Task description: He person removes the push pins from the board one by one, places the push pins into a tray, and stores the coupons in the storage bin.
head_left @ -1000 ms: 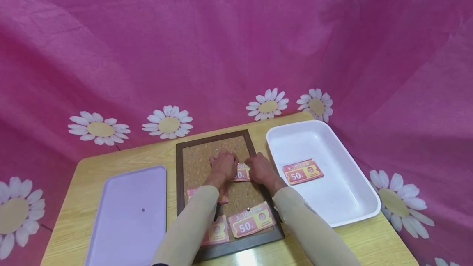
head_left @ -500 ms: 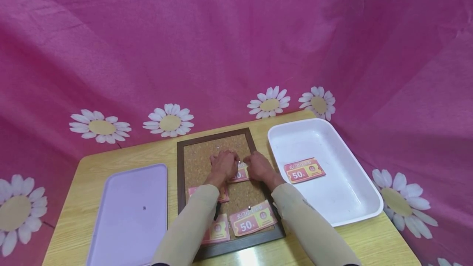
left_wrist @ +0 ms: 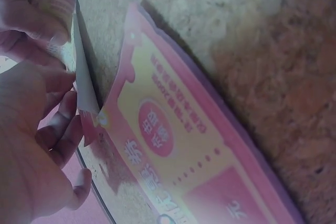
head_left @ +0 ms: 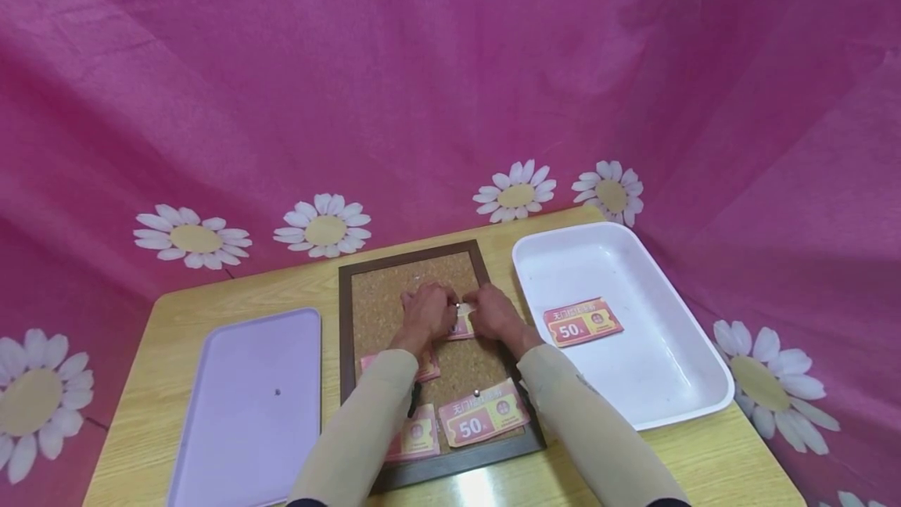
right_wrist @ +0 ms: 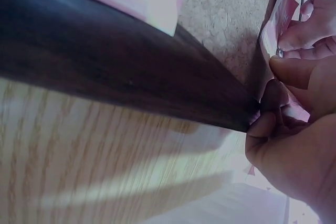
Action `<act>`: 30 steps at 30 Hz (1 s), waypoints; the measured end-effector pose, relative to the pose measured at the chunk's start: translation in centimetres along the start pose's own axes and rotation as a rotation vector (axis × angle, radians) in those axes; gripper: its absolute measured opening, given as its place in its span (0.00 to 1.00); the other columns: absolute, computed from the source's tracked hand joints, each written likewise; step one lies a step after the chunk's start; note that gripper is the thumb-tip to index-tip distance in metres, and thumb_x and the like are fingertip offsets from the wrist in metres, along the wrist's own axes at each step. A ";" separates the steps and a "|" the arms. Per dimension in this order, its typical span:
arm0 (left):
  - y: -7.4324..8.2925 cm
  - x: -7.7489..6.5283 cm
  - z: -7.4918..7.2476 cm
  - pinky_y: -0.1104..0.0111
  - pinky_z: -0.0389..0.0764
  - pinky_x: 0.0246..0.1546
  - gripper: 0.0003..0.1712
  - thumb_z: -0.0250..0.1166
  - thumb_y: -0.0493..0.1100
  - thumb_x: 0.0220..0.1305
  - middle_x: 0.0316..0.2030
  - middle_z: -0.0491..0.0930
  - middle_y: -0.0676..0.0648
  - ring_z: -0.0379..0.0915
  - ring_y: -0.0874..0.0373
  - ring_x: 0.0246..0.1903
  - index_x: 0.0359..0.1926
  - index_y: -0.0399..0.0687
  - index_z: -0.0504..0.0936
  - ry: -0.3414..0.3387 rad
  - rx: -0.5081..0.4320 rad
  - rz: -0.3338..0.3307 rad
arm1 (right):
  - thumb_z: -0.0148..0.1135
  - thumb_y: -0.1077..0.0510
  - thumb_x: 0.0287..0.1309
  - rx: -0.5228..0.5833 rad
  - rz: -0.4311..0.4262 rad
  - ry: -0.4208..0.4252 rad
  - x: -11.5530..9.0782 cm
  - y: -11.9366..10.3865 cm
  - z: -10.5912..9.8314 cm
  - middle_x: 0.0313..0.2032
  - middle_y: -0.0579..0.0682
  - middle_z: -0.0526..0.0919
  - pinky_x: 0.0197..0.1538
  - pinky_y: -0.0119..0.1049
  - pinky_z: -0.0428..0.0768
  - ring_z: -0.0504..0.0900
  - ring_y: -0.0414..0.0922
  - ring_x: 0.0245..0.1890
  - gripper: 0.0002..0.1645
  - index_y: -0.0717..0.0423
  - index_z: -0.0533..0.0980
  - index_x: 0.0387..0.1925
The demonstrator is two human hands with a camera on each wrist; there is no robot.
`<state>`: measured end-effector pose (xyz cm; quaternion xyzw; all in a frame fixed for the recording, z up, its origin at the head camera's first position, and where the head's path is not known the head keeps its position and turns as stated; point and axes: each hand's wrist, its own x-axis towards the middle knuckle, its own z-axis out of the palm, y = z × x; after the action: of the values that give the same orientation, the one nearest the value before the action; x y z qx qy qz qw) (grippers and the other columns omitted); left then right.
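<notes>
Pink coupon (head_left: 461,327) between left grip (head_left: 428,313), right grip (head_left: 496,314).

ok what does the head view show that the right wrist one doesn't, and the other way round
Only head view: the lilac tray, the coupon in the tray, which is the white tray on the right, and the daisies on the pink backdrop.
Only right wrist view: the right hand from below, with its lower fingers curled near the frame.
Both: the left hand and right hand at the held coupon, the cork, the dark frame and the wooden tabletop.
</notes>
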<state>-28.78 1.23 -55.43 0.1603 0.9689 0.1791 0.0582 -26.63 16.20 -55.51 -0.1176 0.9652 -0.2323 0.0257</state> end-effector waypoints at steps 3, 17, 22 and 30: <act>0.1 0.0 -0.1 0.51 0.61 0.46 0.08 0.62 0.45 0.58 0.36 0.81 0.54 0.73 0.54 0.45 0.37 0.58 0.86 0.000 0.003 -0.002 | 0.62 0.68 0.43 0.001 -0.013 0.012 -0.1 0.0 -0.1 0.32 0.58 0.83 0.43 0.47 0.78 0.80 0.54 0.35 0.22 0.54 0.82 0.44; 0.5 -0.2 0.1 0.50 0.59 0.48 0.08 0.62 0.46 0.58 0.39 0.81 0.52 0.73 0.52 0.49 0.37 0.57 0.86 0.029 0.081 0.002 | 0.63 0.64 0.47 0.012 0.041 0.015 -0.5 0.3 -0.4 0.38 0.54 0.82 0.48 0.46 0.76 0.78 0.51 0.45 0.22 0.50 0.81 0.47; 0.5 -0.1 0.3 0.50 0.59 0.49 0.08 0.62 0.47 0.58 0.39 0.81 0.52 0.73 0.52 0.48 0.37 0.58 0.86 0.044 0.111 0.000 | 0.63 0.63 0.47 0.016 0.051 0.031 -0.7 0.3 -0.5 0.42 0.55 0.83 0.51 0.47 0.76 0.78 0.52 0.47 0.22 0.52 0.81 0.48; 0.4 -0.1 0.4 0.48 0.60 0.50 0.08 0.60 0.47 0.60 0.37 0.81 0.51 0.73 0.52 0.47 0.34 0.57 0.86 0.059 0.149 0.025 | 0.63 0.61 0.48 0.029 0.082 0.060 -0.7 0.5 -0.4 0.36 0.55 0.82 0.45 0.46 0.77 0.79 0.52 0.41 0.20 0.51 0.81 0.47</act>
<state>-28.53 1.69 -55.67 0.1710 0.9788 0.1120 0.0153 -26.08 16.94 -55.36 -0.0703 0.9661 -0.2483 0.0080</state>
